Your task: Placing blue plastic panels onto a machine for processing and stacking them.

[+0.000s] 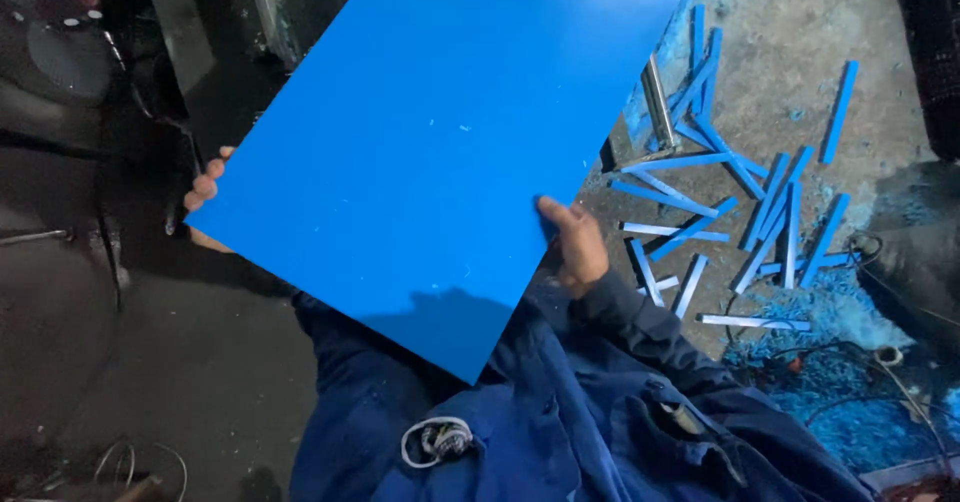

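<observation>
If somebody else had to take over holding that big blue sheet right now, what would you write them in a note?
Left hand: grips the left edge of the large flat blue plastic sheet, fingers curled over the rim.
Right hand: grips the sheet's right edge, thumb on top.
The sheet is held up, tilted, in front of the dark blue work jacket.
Done: many narrow blue cut strips lie scattered on the dusty concrete floor to the right, with blue shavings nearer the jacket.
Left: the sheet shows no cut; both hands carry it, so keep both edges held.
</observation>
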